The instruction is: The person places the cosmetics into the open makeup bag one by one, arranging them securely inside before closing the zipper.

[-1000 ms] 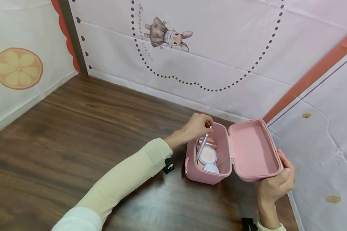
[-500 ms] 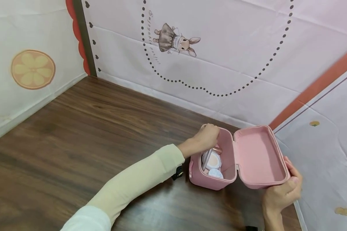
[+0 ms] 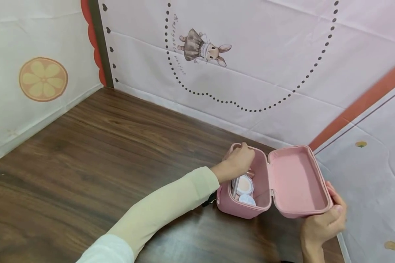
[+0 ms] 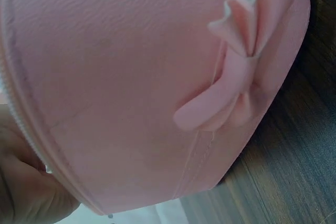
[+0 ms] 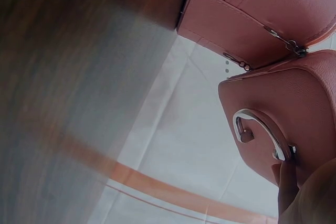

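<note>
A pink cosmetic case (image 3: 240, 212) stands on the table with its lid (image 3: 297, 182) swung back to the right. My left hand (image 3: 239, 160) reaches down into the far part of the case; its fingertips are hidden, so what they hold does not show. Below that hand lie a slim silvery stick (image 3: 235, 187), a round cushion compact (image 3: 244, 185), a pale round item (image 3: 247, 199) and part of a rose-gold tube (image 3: 250, 174). My right hand (image 3: 324, 224) grips the lid's near right corner. In the right wrist view its fingers (image 5: 287, 186) reach beside the metal-ended handle (image 5: 265, 129).
A pink bow (image 4: 244, 72) decorates the case's side. Dark wood table (image 3: 118, 153) extends to the left. Fabric printed with a rabbit (image 3: 204, 47) hangs behind, close to the case. More fabric (image 3: 378, 182) borders the table at the right.
My left hand has lowered into the case with the silvery stick it pinched a second ago, now partly covered. The right hand keeps its grip on the lid. The view has shifted slightly.
</note>
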`<state>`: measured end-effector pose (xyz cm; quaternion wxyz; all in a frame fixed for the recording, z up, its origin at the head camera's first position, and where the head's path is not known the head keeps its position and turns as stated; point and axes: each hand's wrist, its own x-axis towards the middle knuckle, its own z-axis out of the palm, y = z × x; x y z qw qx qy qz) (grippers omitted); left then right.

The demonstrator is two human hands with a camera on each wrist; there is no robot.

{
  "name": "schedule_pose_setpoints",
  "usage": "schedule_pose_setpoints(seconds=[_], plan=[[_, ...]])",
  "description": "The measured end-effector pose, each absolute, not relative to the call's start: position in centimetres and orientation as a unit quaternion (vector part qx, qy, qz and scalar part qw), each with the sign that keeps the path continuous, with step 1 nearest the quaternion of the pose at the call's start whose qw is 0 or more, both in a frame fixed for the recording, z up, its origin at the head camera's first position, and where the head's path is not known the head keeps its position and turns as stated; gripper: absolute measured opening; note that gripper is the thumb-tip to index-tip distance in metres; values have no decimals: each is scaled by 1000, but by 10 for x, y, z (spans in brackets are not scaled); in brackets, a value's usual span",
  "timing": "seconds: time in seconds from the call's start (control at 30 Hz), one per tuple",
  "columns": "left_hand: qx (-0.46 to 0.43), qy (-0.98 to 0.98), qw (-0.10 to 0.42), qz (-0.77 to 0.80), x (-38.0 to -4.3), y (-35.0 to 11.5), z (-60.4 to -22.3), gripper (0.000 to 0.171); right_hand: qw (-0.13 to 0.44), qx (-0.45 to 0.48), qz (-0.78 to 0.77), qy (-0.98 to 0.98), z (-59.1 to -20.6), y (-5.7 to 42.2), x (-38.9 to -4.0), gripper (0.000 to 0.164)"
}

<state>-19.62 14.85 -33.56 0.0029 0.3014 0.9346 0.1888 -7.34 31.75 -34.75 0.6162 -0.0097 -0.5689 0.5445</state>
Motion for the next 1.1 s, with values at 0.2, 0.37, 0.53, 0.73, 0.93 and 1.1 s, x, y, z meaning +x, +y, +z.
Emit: schedule_pose_setpoints(seconds=[0.2,0.37,0.53,0.73,0.93,1.1], plan=[[290,950,-1,111,-195,160,-340,36,617,-11,541,-572,-348,319,-73,37],[253,966,-4,51,-195,171,-346,36,619,-11,542,-569,-346,316,-74,36],[248,968,-5,40,-193,172,-351,32,616,-14,539,-575,-347,314,-73,37],[239,971,-10,18,-191,174,-358,30,612,-14,534,-583,-350,316,-72,37],[242,969,-33,-22,-188,180,-361,32,613,-19,524,-591,-349,318,-71,38],[245,968,-41,-32,-189,180,-360,33,615,-15,521,-592,-351,324,-74,38]])
